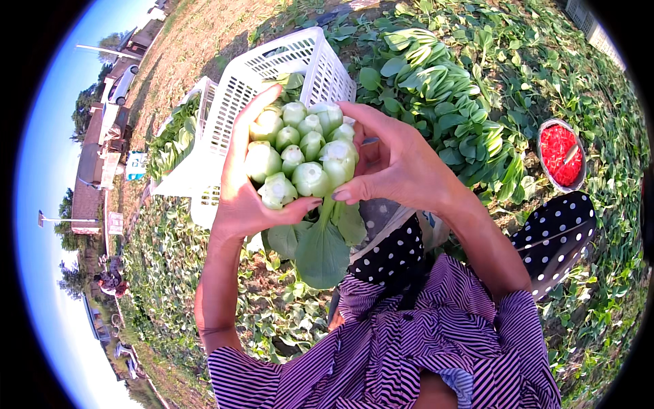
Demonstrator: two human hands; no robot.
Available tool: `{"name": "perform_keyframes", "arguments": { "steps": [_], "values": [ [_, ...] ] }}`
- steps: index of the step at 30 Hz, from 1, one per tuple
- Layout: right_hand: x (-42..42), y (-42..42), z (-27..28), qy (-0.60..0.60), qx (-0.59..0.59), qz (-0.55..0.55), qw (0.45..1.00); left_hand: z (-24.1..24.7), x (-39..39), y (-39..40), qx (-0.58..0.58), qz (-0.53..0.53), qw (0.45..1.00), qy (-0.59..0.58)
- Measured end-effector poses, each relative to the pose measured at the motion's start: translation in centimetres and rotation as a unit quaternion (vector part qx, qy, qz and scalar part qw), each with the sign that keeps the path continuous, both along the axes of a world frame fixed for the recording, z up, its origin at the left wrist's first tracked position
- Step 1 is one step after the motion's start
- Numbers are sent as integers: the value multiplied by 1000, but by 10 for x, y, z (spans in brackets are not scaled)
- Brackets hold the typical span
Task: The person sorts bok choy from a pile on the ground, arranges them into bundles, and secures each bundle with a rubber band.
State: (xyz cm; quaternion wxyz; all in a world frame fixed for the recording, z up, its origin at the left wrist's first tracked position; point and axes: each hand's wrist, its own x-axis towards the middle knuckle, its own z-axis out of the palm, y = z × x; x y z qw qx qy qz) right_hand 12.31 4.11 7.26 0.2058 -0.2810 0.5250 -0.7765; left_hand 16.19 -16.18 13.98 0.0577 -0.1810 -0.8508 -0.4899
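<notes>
Both hands hold a bundle of bok choy [306, 151] with its pale cut stem ends facing up towards me. My left hand [245, 179] grips its left side, fingers along the far edge and thumb beneath the near stems. My right hand [391, 158] cups the right side, with the thumb at the lower right stems. Green leaves hang below the bundle, over my lap side. Just beyond the hands stands a white perforated plastic crate [276, 59] with some greens inside. Whether a tie goes round the bundle cannot be seen.
A long row of cut bok choy [444, 97] lies right of the crate. A bowl of red strips or ties [562, 153] sits at the right, near my knee. Another crate of greens [179, 128] stands at the left. Leafy plants cover the ground.
</notes>
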Motion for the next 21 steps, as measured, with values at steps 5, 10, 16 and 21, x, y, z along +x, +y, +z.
{"name": "perform_keyframes", "arguments": {
  "steps": [5,10,16,21],
  "values": [
    [-15,-7,3,57,-14,-60,996,45,-10,28,-277,26,951,132],
    [-8,1,-65,-19,-32,-88,995,-25,-28,39,-250,-45,960,121],
    [-23,33,-63,19,119,-97,988,-40,-38,70,-237,-29,965,105],
    [-10,123,-45,96,159,-284,941,-47,-40,70,-248,-8,967,49]
  ]
}}
